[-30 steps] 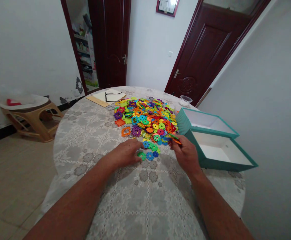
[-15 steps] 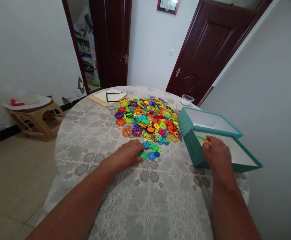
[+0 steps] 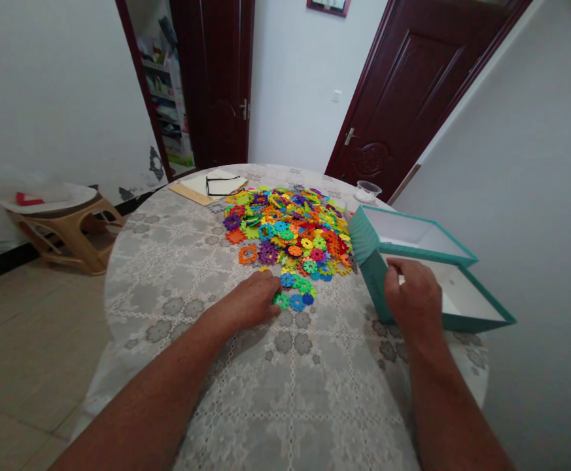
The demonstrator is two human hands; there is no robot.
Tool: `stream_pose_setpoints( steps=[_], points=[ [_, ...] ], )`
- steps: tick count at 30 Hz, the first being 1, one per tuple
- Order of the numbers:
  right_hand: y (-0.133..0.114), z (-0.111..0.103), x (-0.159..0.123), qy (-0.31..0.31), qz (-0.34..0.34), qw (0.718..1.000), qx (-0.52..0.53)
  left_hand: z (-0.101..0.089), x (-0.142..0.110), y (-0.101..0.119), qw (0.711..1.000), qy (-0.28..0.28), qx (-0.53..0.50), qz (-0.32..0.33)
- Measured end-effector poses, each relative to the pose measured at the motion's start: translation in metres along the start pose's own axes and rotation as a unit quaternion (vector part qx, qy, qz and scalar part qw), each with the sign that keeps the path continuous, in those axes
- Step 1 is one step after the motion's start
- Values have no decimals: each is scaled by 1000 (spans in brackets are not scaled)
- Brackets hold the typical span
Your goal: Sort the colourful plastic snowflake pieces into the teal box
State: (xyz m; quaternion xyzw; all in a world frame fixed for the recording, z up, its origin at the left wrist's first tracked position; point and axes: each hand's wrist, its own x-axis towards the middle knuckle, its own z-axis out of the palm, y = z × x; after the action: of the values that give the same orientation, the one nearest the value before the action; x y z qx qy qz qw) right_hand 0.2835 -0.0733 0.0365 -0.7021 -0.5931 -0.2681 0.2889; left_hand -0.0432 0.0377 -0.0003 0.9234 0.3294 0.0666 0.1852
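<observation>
My left hand (image 3: 256, 297) rests on the tablecloth with its fingers curled. Its thumb and fingertips close on the edge of a green plastic flower disc (image 3: 282, 301). Right beside it lie a blue flower disc (image 3: 297, 302) and several more small discs. A large heap of colourful notched plastic pieces (image 3: 290, 226) spreads just beyond. My right hand (image 3: 411, 291) is over the near edge of an open teal box (image 3: 378, 288), fingers bent inward. No piece shows in it, and its palm side is hidden.
Eyeglasses (image 3: 224, 186) lie on papers (image 3: 187, 191) at the table's far left. A clear plastic tub (image 3: 367, 190) stands at the far right. The box's raised lid (image 3: 413, 229) is on its far side. A stool (image 3: 69, 229) stands left of the table.
My right hand has shifted slightly left at the box. The green and orange pieces that stuck out from its fingers no longer show. My left hand has stayed in place.
</observation>
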Motion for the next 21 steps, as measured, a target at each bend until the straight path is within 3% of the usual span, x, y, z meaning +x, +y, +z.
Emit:
stream_pose_setpoints(
  steps=[2,6,11,15,21],
  points=[
    [-25,5,-6,-39,-41,996,75,-1,0,2,1000,-6,1,-8],
    [-71,26,-30,-191,-91,962,171,0,-2,12,999,0,-19,-40],
    [-92,46,-51,-304,-99,931,173,8,1,23,998,-9,-51,-26],
    [-88,57,-49,-326,-104,918,201,11,3,26,998,-3,-62,-11],
    [-77,69,-42,-284,-80,932,211,15,5,22,997,18,-73,1]
  ],
)
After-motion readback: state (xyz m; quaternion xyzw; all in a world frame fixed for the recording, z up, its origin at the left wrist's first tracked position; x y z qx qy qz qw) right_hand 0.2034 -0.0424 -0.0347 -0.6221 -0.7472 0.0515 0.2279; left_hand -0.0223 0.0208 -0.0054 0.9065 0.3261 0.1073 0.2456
